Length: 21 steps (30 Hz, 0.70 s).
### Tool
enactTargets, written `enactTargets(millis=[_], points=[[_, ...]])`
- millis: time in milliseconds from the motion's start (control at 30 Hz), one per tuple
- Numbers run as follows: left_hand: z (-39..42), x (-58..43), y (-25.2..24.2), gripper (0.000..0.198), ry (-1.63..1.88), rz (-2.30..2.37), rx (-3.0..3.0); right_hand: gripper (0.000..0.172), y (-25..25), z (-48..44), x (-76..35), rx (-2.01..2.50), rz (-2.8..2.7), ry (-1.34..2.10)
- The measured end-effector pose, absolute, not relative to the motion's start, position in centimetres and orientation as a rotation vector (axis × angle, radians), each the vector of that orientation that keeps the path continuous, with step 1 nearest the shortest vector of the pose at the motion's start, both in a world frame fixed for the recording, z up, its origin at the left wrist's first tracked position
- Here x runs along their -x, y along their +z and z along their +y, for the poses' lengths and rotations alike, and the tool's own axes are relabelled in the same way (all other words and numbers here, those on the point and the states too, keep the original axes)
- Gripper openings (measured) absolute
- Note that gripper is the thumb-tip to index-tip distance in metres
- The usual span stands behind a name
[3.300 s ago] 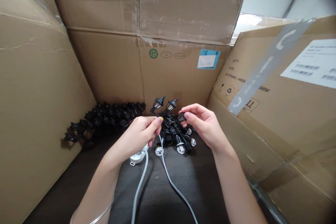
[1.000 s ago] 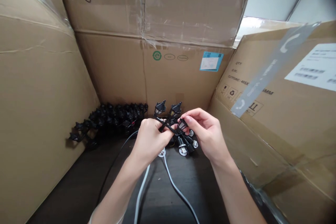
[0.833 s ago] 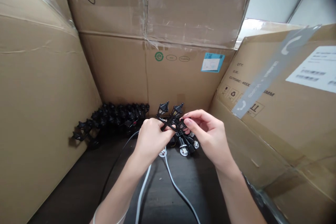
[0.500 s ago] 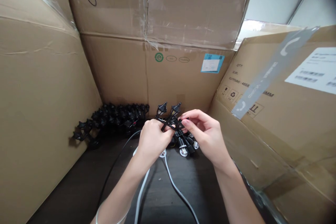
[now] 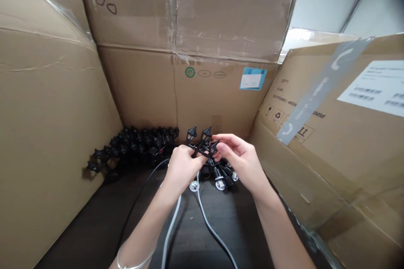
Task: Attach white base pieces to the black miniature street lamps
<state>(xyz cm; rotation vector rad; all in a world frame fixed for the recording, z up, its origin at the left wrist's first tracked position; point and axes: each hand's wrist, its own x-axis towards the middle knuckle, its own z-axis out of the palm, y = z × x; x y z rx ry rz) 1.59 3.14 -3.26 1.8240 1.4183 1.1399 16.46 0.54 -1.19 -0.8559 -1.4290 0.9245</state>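
- Since the earliest frame, my left hand (image 5: 183,166) had shifted rightward.
- Cardboard boxes (image 5: 214,103) walled the dark bench (image 5: 214,222) on three sides.
- Black lanterns (image 5: 139,141) crowded together at the back left.
- My left grip was closed around the black lamp (image 5: 197,149), in mid-view before the back box.
- My right hand (image 5: 238,157) had a narrow grip, pinching its rightmost lantern head (image 5: 213,147).
- White discs (image 5: 220,185) lay near.
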Motion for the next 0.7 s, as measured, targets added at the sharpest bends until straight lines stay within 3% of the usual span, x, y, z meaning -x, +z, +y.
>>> enactTargets(millis=[433,700], points=[[2.8,-1.9,-2.6,0.039,1.133,1.450,-1.815,0.025,-1.0,0.9,-15.8,0.908,-1.297,1.102],[3.2,-1.2,-2.6,0.023,1.080,1.142,-1.735,0.033,-1.1,1.3,-16.8,0.926,-1.251,0.989]])
